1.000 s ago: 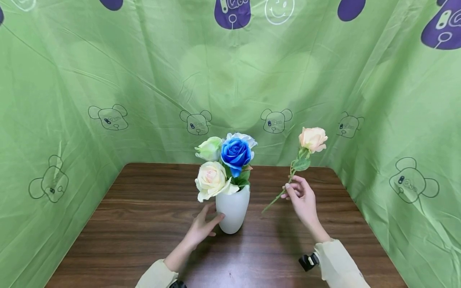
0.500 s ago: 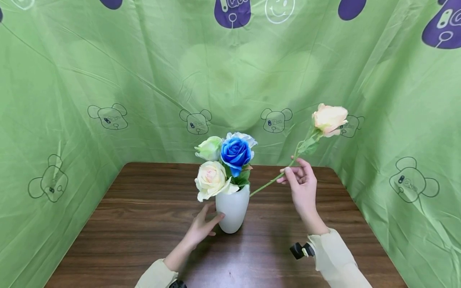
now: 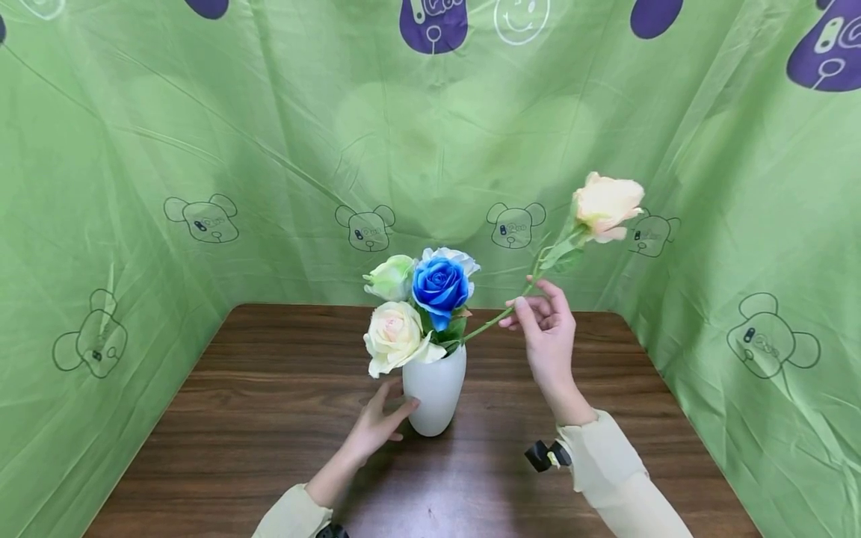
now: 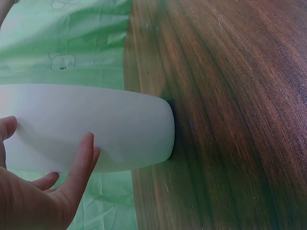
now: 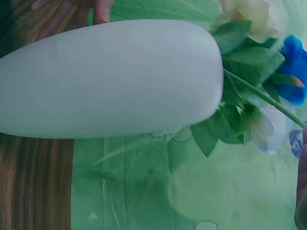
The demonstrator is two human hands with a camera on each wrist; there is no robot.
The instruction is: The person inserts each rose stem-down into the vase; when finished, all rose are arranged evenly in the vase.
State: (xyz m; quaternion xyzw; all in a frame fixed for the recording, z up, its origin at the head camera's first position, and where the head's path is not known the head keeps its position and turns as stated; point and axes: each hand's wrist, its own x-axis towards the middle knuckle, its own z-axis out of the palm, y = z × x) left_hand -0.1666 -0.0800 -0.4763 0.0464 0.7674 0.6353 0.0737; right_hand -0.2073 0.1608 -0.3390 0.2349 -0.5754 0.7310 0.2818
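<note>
A white vase [image 3: 433, 396] stands upright on the table, holding a blue rose [image 3: 440, 288], a cream rose [image 3: 395, 335], a green-white rose [image 3: 392, 278] and a white one behind. My left hand [image 3: 377, 422] holds the vase's left side, thumb on the front; in the left wrist view its fingers [image 4: 86, 148] lie against the white wall. My right hand [image 3: 548, 329] pinches the stem of a peach rose [image 3: 608, 205], which tilts up to the right. Its lower stem [image 5: 259, 93] reaches the vase mouth among the leaves [image 5: 249, 62].
The brown wooden table [image 3: 269, 403] extends on both sides of the vase. Green printed cloth [image 3: 437, 149] hangs behind and along both sides. A small black camera [image 3: 545, 454] sits at the right sleeve.
My right hand has moved up and left with the peach rose, bringing the stem's lower end from right of the vase to its mouth. My left hand and the vase stay put.
</note>
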